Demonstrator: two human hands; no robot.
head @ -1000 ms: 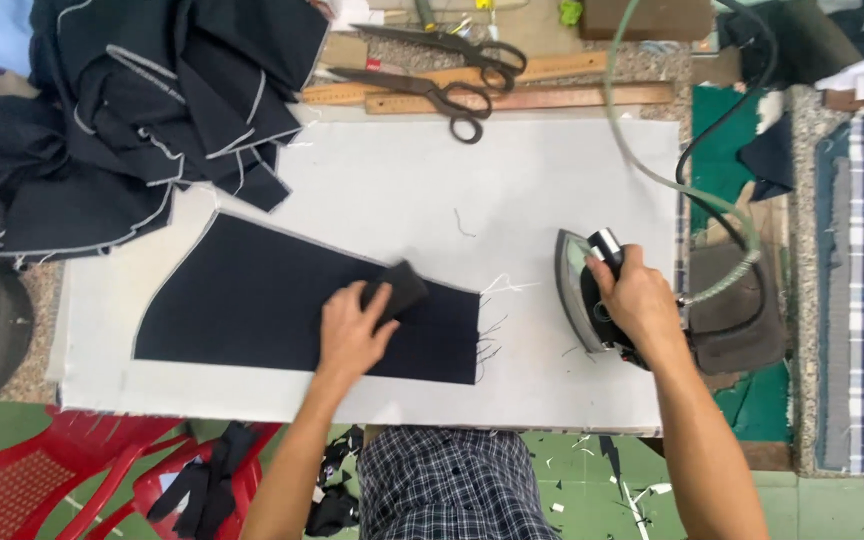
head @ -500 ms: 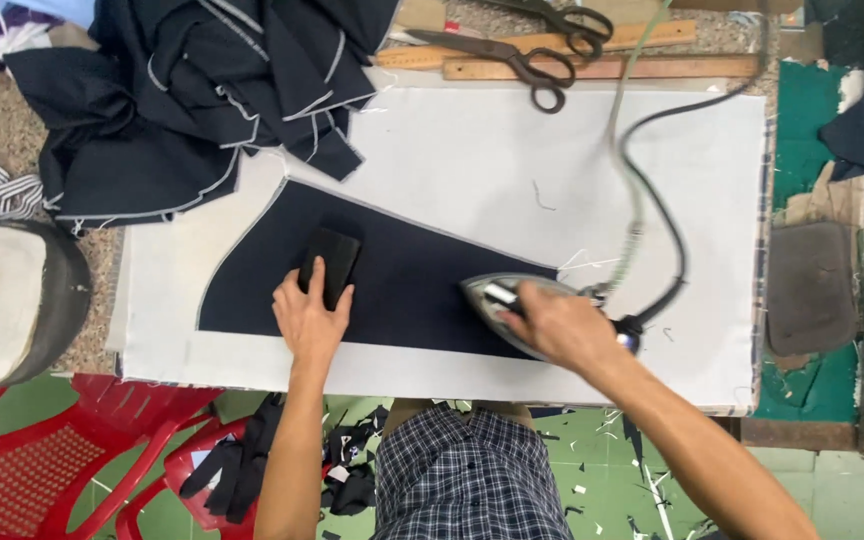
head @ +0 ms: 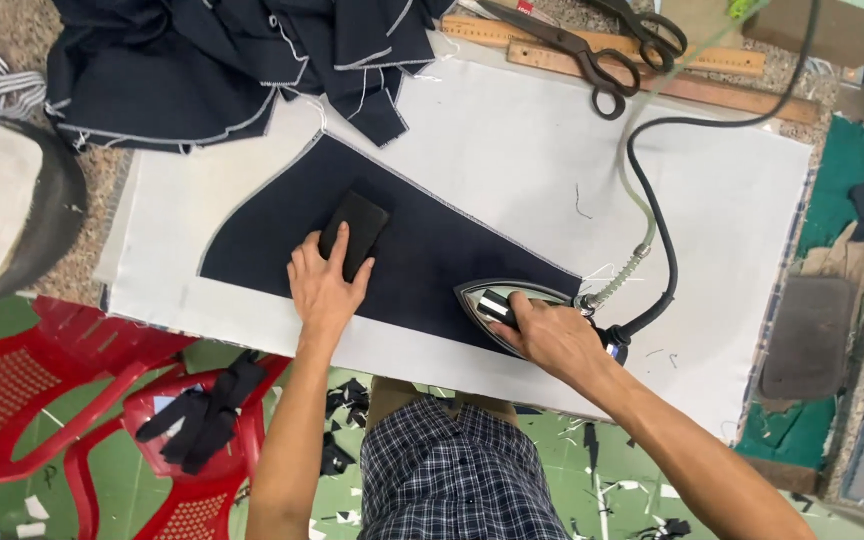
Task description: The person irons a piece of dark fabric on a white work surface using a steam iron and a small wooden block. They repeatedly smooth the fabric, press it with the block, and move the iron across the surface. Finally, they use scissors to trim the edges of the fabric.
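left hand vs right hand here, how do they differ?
The left hand lies flat, pressing a small black block onto the dark navy fabric piece; the right hand is curled around the iron's handle. The left hand sits mid-fabric; the right hand is at its right end. Both work the same piece.

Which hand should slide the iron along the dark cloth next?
Probably the right hand: it grips the iron on the dark cloth piece. The left hand rests on a small black block.
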